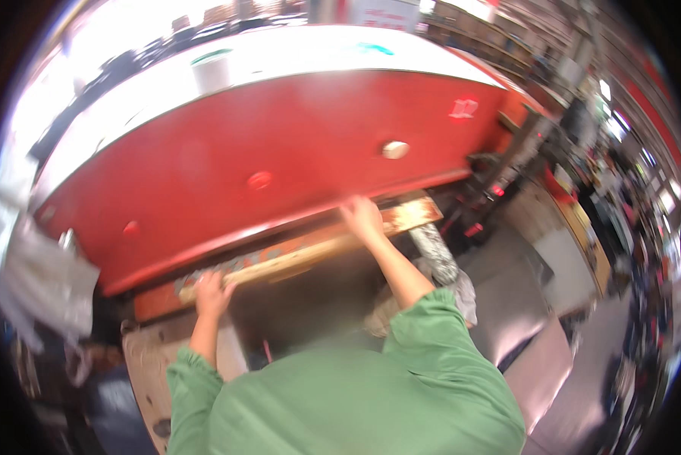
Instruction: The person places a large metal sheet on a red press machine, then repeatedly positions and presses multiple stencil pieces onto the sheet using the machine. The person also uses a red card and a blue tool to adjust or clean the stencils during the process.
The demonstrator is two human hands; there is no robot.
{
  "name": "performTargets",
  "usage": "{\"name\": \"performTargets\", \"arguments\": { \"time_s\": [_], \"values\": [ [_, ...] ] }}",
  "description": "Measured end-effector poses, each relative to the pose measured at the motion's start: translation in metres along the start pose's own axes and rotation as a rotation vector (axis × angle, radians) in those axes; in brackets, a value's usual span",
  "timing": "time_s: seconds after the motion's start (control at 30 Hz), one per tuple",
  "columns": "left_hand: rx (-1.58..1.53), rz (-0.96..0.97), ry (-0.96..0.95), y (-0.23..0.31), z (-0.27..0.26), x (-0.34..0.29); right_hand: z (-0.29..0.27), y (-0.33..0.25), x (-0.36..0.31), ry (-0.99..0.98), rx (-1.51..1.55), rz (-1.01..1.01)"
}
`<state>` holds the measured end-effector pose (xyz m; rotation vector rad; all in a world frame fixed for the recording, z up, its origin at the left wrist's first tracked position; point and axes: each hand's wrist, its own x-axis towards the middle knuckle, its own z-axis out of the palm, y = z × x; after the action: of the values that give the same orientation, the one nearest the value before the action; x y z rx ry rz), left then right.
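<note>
Nearest is a person's green top, sleeves reaching forward to two bare hands. Between the arms is a dark, blurred area, and beyond it a long, pale yellow strip slants from lower left to upper right. The strip could tip or slip into that dark area, I judge, if one hand loosens or the two pull unevenly; a hard push could pinch fingertips against the panel behind it.

The left hand is near the strip's left end, fingers curled around it and gripping. The right hand lies over the strip farther along; blur hides its fingertips, so I cannot tell whether they close on it. The strip runs between the hands, along an orange ledge.

Farther off, a broad red panel rises behind the ledge to a bright white tabletop carrying a pale tub with a green rim.
</note>
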<state>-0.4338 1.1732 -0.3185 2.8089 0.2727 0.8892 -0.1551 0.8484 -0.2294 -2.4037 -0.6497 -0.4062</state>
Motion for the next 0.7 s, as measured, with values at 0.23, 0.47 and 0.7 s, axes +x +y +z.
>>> {"name": "performTargets", "arguments": {
  "time_s": [0.23, 0.47, 0.7],
  "values": [
    [-0.026, -0.118, -0.065, 0.01, -0.005, -0.002, 0.092, -0.003, -0.073, 0.125, -0.189, -0.315],
    [-0.086, -0.222, -0.11, 0.015, -0.005, -0.005, 0.078, -0.004, -0.073, -0.055, -0.197, -0.286],
    [-0.085, -0.16, -0.085, 0.054, -0.037, -0.068, 0.01, -0.034, -0.118, -0.412, -0.334, -0.202]
  ]
}}
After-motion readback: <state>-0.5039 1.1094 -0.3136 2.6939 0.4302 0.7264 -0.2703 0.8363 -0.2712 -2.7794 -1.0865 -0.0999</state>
